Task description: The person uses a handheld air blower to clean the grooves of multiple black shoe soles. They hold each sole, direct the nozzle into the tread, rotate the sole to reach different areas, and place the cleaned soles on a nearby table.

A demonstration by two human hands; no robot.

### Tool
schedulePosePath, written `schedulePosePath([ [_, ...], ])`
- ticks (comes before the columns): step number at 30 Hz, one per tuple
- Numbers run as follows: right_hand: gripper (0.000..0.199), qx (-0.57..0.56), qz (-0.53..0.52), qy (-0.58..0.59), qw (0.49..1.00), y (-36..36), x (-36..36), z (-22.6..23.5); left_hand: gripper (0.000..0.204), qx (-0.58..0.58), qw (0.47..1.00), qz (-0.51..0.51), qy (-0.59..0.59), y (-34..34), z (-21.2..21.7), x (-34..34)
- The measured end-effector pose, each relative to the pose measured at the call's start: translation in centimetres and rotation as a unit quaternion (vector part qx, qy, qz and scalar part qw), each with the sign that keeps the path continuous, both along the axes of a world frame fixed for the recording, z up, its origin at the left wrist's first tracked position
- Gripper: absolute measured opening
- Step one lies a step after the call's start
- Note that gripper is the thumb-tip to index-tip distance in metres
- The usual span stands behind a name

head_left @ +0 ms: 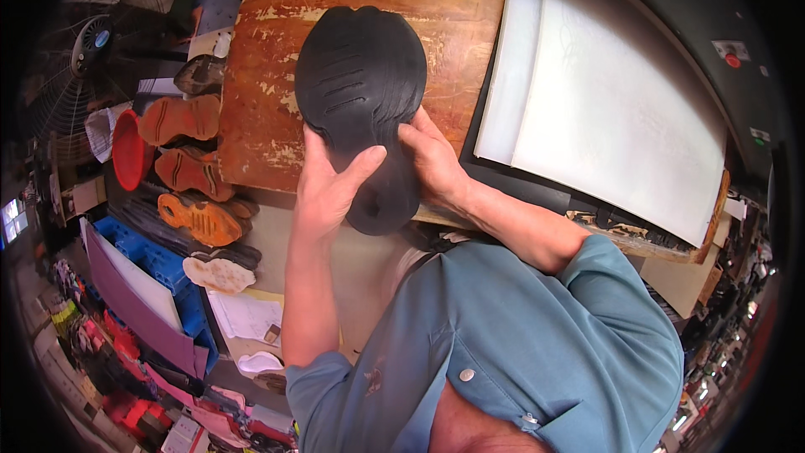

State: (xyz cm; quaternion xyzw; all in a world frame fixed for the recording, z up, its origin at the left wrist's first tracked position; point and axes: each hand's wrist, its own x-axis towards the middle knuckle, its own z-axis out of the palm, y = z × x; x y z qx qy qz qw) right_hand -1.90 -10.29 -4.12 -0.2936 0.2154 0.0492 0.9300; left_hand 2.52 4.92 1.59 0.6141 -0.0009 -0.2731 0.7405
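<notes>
A stack of black sole-shaped pieces [359,63] is held up over the near part of the worn wooden board [260,84]. Its broad far end has slanted slots, and layered edges show along its right side. My left hand [327,189] grips the narrow waist from the left, thumb lying across the top. From the right, my right hand [438,159] closes on the same waist, its thumb at the edge. The fingers beneath the stack are mostly hidden.
Large white sheets [604,101] lie to the right of the board. Along the left are more sole-shaped pieces, including an orange one [201,218] and a white one [218,273], beside a red bowl [132,151]. A fan [90,44] stands far left, a blue crate [138,243] nearer.
</notes>
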Motion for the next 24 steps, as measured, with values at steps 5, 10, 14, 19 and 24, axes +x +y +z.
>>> schedulePosePath([
  [5, 0.048, -0.351, 0.137, -0.028, 0.926, -1.8, -0.1, 0.1, 0.085, 0.055, 0.997, -0.028, -0.047, -0.3, 0.6, 0.5],
  [10, 0.061, -0.241, 0.075, 0.047, 0.966, -4.5, -1.9, 2.4, 0.095, 0.236, 0.953, -0.063, -0.179, -0.3, 3.4, -1.5],
  [14, 0.082, -0.237, 0.042, 0.04, 0.97, -5.7, -2.5, 4.4, 0.106, 0.44, 0.828, -0.152, -0.313, -1.2, 4.3, -3.3],
  [19, 0.111, -0.275, 0.082, -0.041, 0.957, -4.3, -1.9, 3.2, 0.118, 0.412, 0.861, -0.078, -0.288, -1.8, 2.5, -3.0],
  [24, 0.103, -0.474, 0.173, -0.07, 0.86, -5.9, -1.2, 2.6, 0.123, 0.436, 0.854, -0.076, -0.275, -0.7, 1.2, -1.7],
])
